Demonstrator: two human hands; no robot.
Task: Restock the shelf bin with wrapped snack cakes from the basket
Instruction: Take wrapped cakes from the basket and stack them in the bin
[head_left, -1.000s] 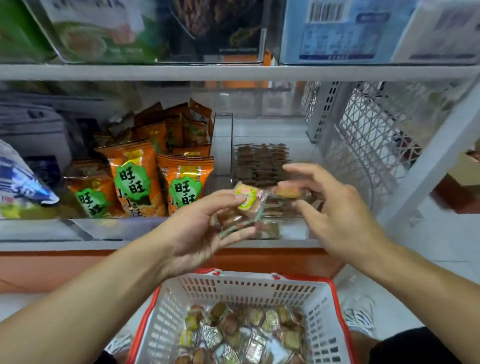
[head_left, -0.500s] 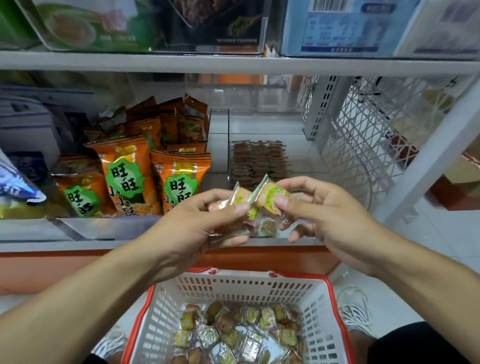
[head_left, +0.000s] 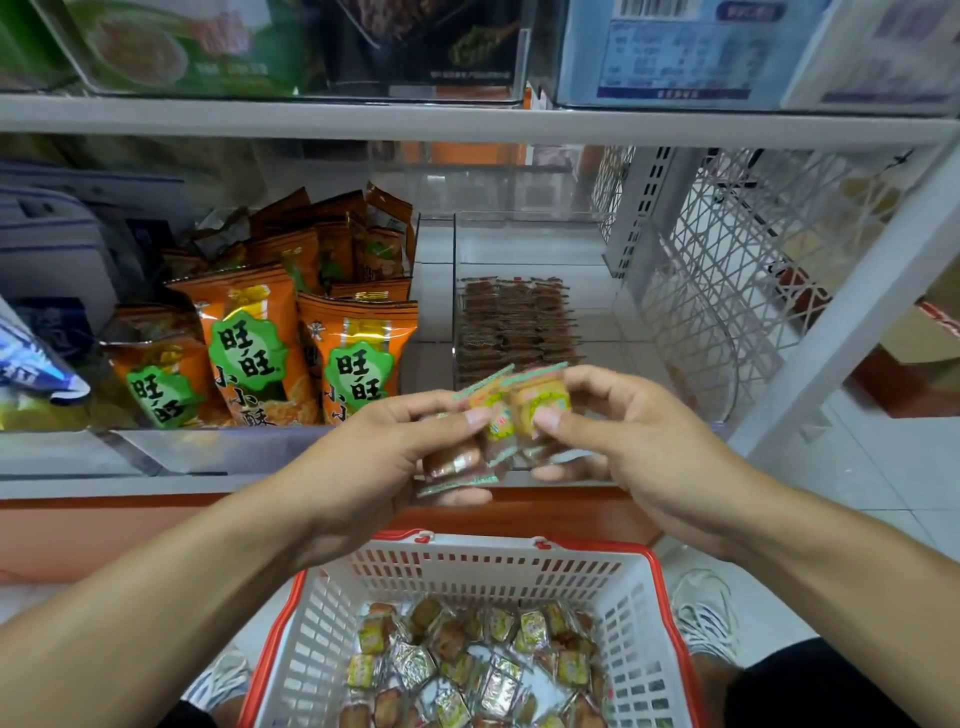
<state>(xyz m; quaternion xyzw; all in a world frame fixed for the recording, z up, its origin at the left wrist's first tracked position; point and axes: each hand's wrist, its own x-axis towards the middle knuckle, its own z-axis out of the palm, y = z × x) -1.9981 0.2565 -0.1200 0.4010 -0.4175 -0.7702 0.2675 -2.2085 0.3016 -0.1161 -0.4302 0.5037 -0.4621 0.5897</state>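
With the left hand (head_left: 395, 457) gripping a small stack of snack cakes (head_left: 498, 426) and the right hand (head_left: 623, 447) pinching the top one before the clear bin (head_left: 613, 322), each cake is best laid flat beside the rows inside.

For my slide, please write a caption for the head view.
Both hands, left and right, hold wrapped snack cakes above the basket.

Head camera looks forward and down, close on the shelf (head_left: 467, 122), basket (head_left: 670, 623) right below.
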